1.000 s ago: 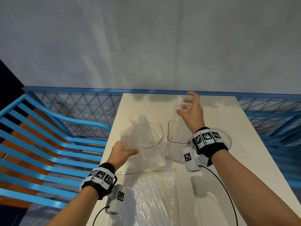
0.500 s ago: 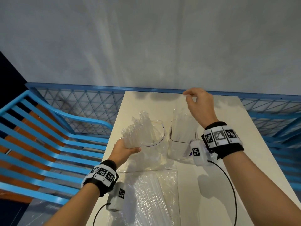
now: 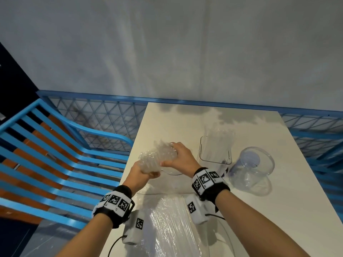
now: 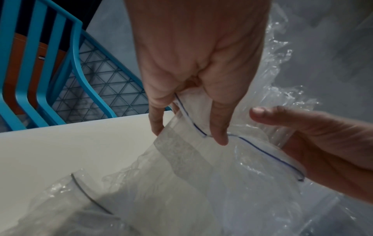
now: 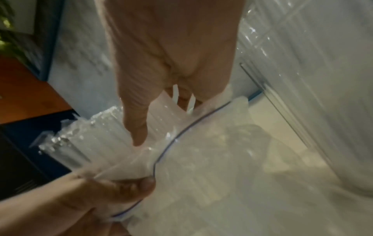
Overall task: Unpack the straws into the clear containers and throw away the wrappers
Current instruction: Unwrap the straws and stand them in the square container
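My left hand [image 3: 143,173] grips the lower end of a bundle of clear straws [image 3: 157,156] that sits in a clear wrapper bag with a blue seal line [image 4: 262,151]. It holds the bundle tilted above a round clear container [image 3: 172,173]. My right hand [image 3: 179,156] grasps the upper end of the bundle, thumb on one side and fingers on the other [image 5: 139,127]. In the left wrist view, fingertips [image 4: 220,137] pinch the bag's edge. To the right, a square clear container [image 3: 215,154] stands holding upright straws.
A second round clear container [image 3: 257,164] stands at the right on the white table [image 3: 278,210]. A flat clear bag of straws [image 3: 167,225] lies near the front edge between my forearms. A blue slatted chair [image 3: 55,160] and blue mesh railing [image 3: 104,119] border the table's left and far sides.
My right hand left the straws in the square container and came down and left onto the bundle my left hand holds. The view shifted, bringing the right round container into sight.
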Action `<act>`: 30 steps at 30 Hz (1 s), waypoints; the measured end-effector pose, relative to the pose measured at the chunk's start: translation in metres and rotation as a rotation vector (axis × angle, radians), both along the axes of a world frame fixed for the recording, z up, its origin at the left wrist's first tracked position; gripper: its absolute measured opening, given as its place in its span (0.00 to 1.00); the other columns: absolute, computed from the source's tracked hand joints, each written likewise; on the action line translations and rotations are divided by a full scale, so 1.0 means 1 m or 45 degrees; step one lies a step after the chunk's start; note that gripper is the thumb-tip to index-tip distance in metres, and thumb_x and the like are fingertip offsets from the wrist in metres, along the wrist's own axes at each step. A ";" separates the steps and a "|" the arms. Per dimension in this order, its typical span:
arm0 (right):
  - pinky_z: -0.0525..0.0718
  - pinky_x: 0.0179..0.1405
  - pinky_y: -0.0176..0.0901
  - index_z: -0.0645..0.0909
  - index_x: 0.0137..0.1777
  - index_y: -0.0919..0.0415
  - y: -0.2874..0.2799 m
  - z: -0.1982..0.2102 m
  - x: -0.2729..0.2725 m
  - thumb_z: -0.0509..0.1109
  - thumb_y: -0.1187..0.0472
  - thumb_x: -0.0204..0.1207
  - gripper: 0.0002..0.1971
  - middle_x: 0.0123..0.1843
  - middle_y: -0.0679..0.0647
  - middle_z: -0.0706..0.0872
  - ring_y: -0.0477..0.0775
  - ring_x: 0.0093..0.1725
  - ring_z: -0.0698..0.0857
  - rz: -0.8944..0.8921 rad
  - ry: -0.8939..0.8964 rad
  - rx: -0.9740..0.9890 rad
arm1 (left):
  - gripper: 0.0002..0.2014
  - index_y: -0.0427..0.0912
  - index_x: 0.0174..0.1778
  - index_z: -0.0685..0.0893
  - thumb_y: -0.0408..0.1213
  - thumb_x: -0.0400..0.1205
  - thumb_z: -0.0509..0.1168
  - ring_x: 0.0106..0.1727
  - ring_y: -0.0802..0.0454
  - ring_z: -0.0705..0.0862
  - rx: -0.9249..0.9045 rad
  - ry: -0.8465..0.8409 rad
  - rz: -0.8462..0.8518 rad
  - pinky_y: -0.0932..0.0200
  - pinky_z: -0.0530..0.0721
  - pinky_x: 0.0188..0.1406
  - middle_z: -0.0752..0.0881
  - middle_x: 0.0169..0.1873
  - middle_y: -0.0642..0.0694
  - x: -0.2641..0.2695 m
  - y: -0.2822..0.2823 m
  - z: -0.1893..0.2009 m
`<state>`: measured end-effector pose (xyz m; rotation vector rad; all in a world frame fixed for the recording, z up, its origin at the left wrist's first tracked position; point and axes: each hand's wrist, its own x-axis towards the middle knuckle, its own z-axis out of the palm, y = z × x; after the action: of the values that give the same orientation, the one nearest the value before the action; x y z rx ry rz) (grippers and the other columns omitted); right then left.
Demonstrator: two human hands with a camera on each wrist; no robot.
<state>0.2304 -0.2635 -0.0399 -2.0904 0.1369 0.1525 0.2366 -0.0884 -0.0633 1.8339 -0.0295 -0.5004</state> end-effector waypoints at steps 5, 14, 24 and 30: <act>0.79 0.64 0.42 0.81 0.64 0.59 -0.012 0.006 -0.003 0.83 0.50 0.62 0.31 0.62 0.51 0.85 0.50 0.63 0.82 -0.183 -0.094 0.110 | 0.21 0.49 0.57 0.83 0.27 0.71 0.77 0.52 0.59 0.85 -0.022 -0.019 0.046 0.59 0.81 0.55 0.89 0.50 0.51 -0.003 0.002 -0.001; 0.80 0.46 0.29 0.84 0.43 0.57 -0.047 0.076 0.003 0.77 0.59 0.72 0.04 0.42 0.48 0.88 0.38 0.42 0.86 -0.410 -0.401 0.455 | 0.21 0.43 0.59 0.85 0.28 0.71 0.78 0.54 0.53 0.86 -0.023 -0.056 0.005 0.56 0.82 0.57 0.89 0.51 0.46 0.005 -0.015 0.001; 0.84 0.48 0.53 0.85 0.37 0.57 -0.110 0.180 -0.017 0.74 0.63 0.73 0.04 0.36 0.55 0.88 0.56 0.42 0.86 -0.499 -0.800 0.632 | 0.20 0.44 0.57 0.84 0.28 0.71 0.78 0.53 0.52 0.86 -0.017 -0.064 0.002 0.54 0.83 0.57 0.89 0.50 0.47 0.008 -0.019 -0.004; 0.84 0.57 0.60 0.86 0.35 0.56 -0.135 0.166 -0.030 0.73 0.65 0.74 0.07 0.35 0.54 0.87 0.57 0.43 0.85 -0.545 -0.750 0.554 | 0.16 0.47 0.52 0.85 0.28 0.72 0.77 0.52 0.52 0.87 -0.021 -0.078 -0.023 0.56 0.83 0.54 0.89 0.49 0.46 0.008 -0.019 -0.005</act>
<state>0.2007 -0.3983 0.1265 -1.5542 0.1700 -0.6340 0.2443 -0.1079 -0.0683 1.8339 -0.0916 -0.4557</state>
